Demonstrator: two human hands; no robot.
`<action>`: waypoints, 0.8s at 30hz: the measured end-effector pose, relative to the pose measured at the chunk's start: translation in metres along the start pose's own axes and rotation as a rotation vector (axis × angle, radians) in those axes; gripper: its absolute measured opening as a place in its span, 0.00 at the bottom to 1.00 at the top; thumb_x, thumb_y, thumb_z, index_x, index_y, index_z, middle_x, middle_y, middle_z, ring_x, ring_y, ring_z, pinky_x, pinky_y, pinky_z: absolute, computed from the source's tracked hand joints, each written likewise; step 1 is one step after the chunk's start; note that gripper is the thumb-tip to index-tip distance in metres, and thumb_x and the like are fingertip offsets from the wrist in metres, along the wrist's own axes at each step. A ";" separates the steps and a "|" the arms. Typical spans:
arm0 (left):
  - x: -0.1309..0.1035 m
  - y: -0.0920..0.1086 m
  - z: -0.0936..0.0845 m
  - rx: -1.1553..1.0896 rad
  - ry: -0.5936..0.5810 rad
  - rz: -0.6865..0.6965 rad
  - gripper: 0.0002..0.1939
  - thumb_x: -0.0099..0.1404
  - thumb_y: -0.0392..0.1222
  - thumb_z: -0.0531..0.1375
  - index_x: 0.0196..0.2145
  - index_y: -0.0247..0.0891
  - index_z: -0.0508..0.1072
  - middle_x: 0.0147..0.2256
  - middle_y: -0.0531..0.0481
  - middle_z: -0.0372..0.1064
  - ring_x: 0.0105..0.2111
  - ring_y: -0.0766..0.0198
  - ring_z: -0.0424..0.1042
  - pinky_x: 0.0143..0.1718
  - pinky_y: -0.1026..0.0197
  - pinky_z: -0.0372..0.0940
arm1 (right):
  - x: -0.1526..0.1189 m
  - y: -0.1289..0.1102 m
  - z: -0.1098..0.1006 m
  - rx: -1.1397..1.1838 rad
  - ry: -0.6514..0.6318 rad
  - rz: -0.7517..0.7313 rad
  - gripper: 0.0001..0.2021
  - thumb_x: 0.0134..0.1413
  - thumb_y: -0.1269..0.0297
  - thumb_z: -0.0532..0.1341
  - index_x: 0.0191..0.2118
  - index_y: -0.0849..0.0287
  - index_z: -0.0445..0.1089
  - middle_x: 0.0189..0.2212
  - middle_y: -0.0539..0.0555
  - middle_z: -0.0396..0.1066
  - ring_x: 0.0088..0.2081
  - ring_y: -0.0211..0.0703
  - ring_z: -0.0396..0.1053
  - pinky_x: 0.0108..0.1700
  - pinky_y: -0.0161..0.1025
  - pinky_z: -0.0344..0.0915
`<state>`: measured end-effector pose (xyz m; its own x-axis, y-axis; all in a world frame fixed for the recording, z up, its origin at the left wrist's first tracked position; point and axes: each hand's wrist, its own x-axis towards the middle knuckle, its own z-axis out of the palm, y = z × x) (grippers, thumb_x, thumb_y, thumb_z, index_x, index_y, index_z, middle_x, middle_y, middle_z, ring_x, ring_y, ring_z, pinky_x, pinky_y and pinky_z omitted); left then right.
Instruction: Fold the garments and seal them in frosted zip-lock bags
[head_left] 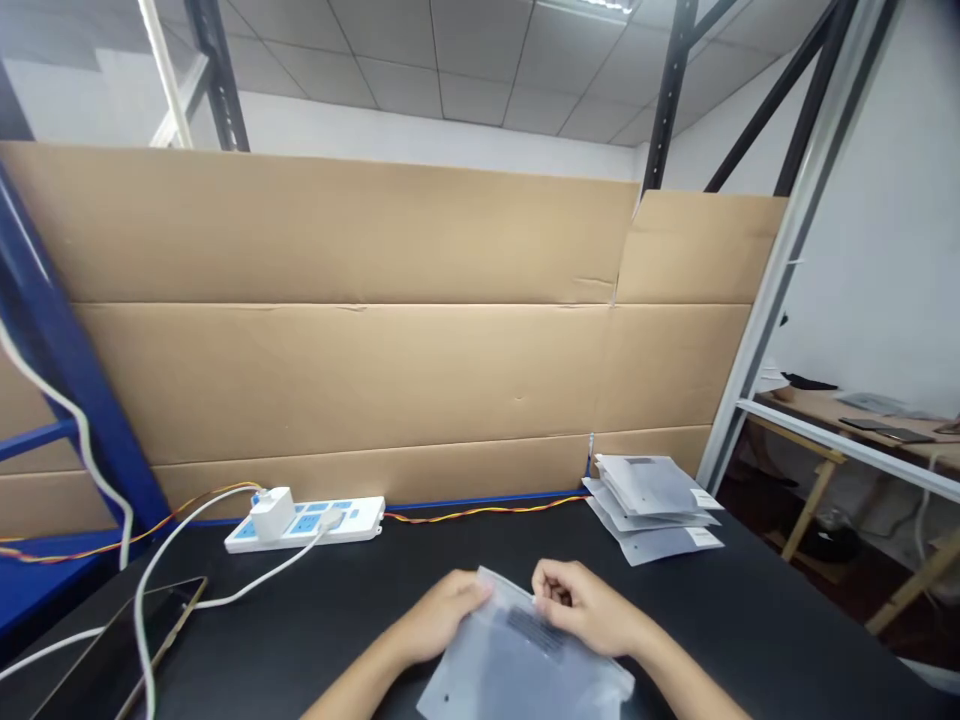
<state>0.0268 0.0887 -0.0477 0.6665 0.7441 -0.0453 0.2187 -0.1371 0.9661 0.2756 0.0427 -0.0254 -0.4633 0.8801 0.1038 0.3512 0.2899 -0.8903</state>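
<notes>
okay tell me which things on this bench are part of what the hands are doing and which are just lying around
In use: frosted plastic bag, held at its top edge by left hand and right hand; stack of similar bags.

Lying about: power strip, white cable, tablet, cardboard backing.

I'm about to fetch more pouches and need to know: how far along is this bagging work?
Looks done: a stack of frosted pouches lies at the far right of the black table. In hand: the left hand and right hand pinch the top edge of one frosted pouch on the table. Left: this pouch is not on the stack yet; no other loose pouches show.
</notes>
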 end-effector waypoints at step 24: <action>0.009 -0.010 -0.011 0.268 0.332 0.173 0.20 0.71 0.52 0.52 0.37 0.38 0.79 0.37 0.47 0.79 0.40 0.53 0.75 0.45 0.58 0.67 | 0.008 0.008 0.000 0.067 -0.133 0.033 0.17 0.51 0.56 0.67 0.47 0.56 0.76 0.37 0.50 0.74 0.33 0.39 0.69 0.37 0.34 0.66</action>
<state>0.0228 0.1037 -0.0545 0.4543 0.8588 0.2369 0.3299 -0.4093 0.8507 0.2750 0.0525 -0.0318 -0.5577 0.8299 0.0178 0.3154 0.2317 -0.9202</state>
